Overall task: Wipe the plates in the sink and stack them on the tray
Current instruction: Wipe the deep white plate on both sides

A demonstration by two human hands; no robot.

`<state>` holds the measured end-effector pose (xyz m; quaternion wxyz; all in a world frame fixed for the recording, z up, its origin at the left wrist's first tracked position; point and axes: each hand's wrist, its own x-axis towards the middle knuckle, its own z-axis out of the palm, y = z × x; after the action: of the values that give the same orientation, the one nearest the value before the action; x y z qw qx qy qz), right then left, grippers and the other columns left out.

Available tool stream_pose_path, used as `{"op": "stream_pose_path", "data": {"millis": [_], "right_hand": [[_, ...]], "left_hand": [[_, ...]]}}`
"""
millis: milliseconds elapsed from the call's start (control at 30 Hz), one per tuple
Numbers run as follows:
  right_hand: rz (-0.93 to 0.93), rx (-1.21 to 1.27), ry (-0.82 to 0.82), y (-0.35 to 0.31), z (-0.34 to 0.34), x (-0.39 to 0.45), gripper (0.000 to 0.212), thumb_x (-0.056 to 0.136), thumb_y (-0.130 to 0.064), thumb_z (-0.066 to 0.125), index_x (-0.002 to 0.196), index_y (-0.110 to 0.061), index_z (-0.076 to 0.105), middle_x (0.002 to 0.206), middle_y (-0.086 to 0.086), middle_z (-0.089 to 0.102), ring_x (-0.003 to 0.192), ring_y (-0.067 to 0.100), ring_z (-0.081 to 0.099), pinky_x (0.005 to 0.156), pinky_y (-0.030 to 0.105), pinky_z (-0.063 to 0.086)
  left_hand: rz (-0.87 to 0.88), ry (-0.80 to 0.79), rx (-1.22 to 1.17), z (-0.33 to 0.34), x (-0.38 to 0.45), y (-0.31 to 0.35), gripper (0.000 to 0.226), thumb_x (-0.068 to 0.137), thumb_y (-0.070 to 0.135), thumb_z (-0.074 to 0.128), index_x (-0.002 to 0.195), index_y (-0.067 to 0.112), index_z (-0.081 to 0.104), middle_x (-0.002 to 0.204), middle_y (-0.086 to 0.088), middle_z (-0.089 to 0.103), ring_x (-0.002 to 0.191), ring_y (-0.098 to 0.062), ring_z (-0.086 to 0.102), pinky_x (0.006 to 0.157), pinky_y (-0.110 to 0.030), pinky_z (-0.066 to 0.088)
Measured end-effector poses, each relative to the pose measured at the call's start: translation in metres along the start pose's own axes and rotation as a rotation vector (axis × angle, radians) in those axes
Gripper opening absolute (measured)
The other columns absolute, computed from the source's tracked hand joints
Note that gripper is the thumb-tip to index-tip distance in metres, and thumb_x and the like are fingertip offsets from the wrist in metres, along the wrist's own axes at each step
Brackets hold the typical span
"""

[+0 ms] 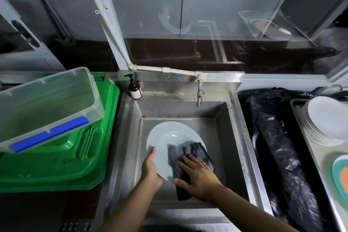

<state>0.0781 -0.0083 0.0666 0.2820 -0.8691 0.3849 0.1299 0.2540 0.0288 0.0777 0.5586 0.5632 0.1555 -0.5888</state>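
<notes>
Over sink [235,137], your left hand [150,167] is gripping plate [169,145] rim, right hand [199,173] fingers spread, pressing cloth [190,152]; wiping underway, stack [323,120] already sitting on tray [308,149].

Dim, bluish light; edges bowed, perhaps soft.

The metal sink [233,137] holds one pale plate [169,137]. A brown soap bottle [134,88] stands on the sink's back left corner. Right of the sink, a metal tray [301,137] carries a stack of white plates [325,120].
</notes>
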Motion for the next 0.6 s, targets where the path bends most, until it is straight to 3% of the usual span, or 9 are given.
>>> {"op": "stream_pose_path", "data": {"millis": [100,233,367,500,600], "right_hand": [[-0.165,-0.041,0.164,-0.005,0.01,-0.007,0.084,0.089,-0.079,0.038,0.158,-0.034,0.021,0.165,-0.01,0.016,0.153,0.016,0.013,0.123,0.037,0.004],[-0.391,-0.177,0.444,0.025,0.012,-0.008,0.064,0.094,-0.055,0.058,0.148,-0.025,0.046,0.149,-0.001,0.05,0.137,0.021,0.047,0.111,0.044,0.041],[-0.536,-0.292,0.636,0.059,0.001,-0.005,0.041,0.1,-0.028,0.06,0.14,-0.02,0.057,0.138,0.002,0.06,0.131,0.023,0.054,0.109,0.043,0.043],[-0.53,-0.183,0.7,0.043,-0.022,0.006,0.028,0.098,-0.016,0.056,0.123,-0.021,0.069,0.118,-0.004,0.069,0.111,0.019,0.064,0.097,0.034,0.048],[-0.489,-0.101,0.574,0.037,-0.048,0.016,0.03,0.088,-0.015,0.061,0.114,-0.026,0.07,0.108,-0.009,0.072,0.098,0.015,0.066,0.087,0.031,0.051]], "left_hand": [[0.001,-0.031,-0.023,0.004,0.003,0.007,0.045,0.104,0.047,0.046,0.108,0.008,0.067,0.109,-0.021,0.071,0.104,-0.043,0.064,0.104,-0.052,0.046],[0.028,-0.071,0.11,-0.004,0.01,0.028,0.05,0.104,0.052,0.045,0.122,0.01,0.065,0.116,-0.023,0.073,0.11,-0.046,0.066,0.095,-0.055,0.054],[0.007,-0.141,0.263,-0.018,0.014,0.048,0.047,0.105,0.05,0.044,0.128,0.014,0.065,0.117,-0.022,0.073,0.111,-0.046,0.067,0.096,-0.063,0.053],[-0.026,-0.163,0.269,-0.019,0.019,0.05,0.041,0.104,0.034,0.051,0.129,0.005,0.063,0.118,-0.028,0.07,0.106,-0.044,0.067,0.097,-0.061,0.053],[-0.087,-0.094,0.402,-0.021,0.022,0.049,0.033,0.104,0.028,0.051,0.12,0.0,0.059,0.11,-0.027,0.066,0.103,-0.045,0.064,0.103,-0.059,0.048]]}}
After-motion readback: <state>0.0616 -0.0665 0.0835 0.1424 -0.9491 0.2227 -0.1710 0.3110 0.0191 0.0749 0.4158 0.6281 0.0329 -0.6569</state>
